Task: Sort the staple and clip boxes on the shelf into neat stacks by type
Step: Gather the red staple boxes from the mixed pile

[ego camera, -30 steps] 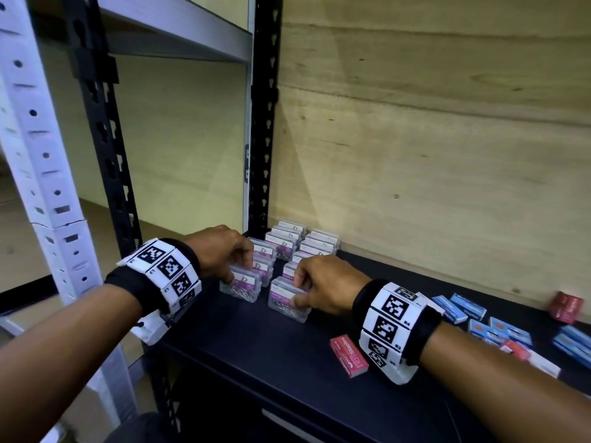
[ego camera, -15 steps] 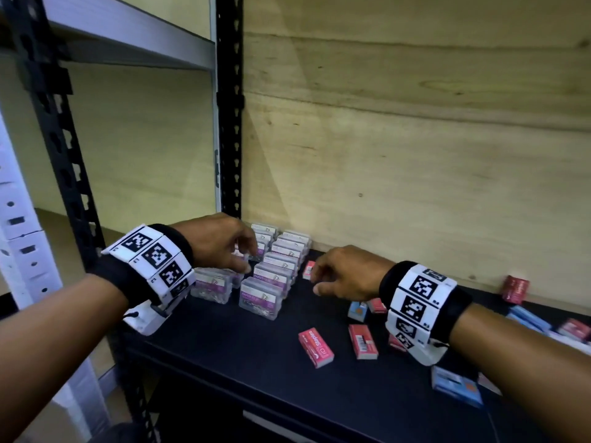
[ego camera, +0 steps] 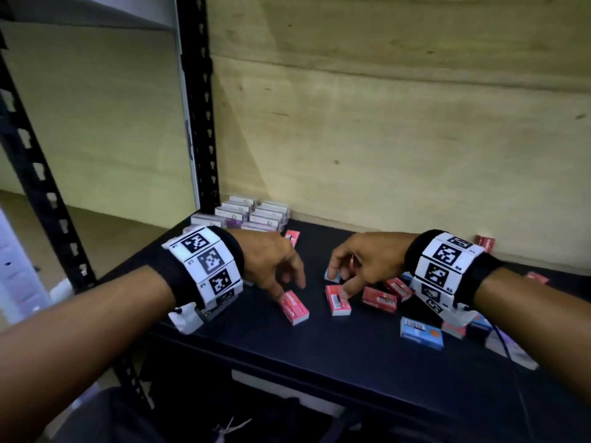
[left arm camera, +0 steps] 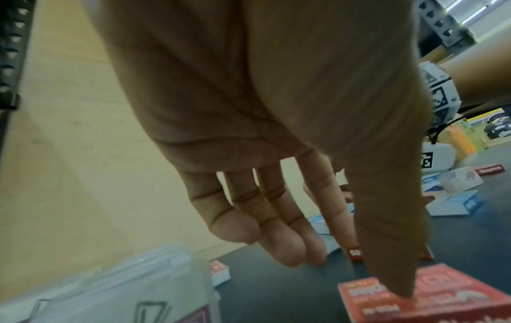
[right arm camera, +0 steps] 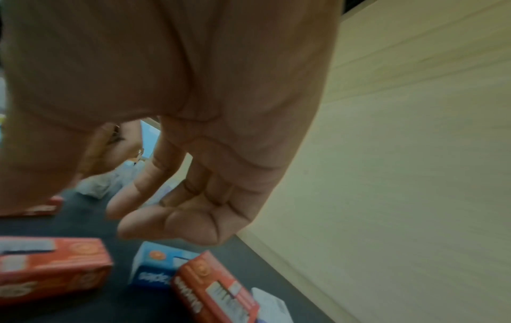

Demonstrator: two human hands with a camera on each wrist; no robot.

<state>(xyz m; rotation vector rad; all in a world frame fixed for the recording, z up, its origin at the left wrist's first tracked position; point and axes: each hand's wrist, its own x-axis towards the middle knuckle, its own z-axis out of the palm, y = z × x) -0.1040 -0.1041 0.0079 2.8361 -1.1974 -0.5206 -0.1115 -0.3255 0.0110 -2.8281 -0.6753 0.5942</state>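
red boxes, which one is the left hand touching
The red staple box nearest the shelf's front edge, under the left hand; the other red ones lie further right or back.

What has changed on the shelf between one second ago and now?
Both hands let go of the clear clip boxes and moved right to the red staple boxes: the left hand touches one, the right hand hovers over another. The clip boxes stayed by the wall.
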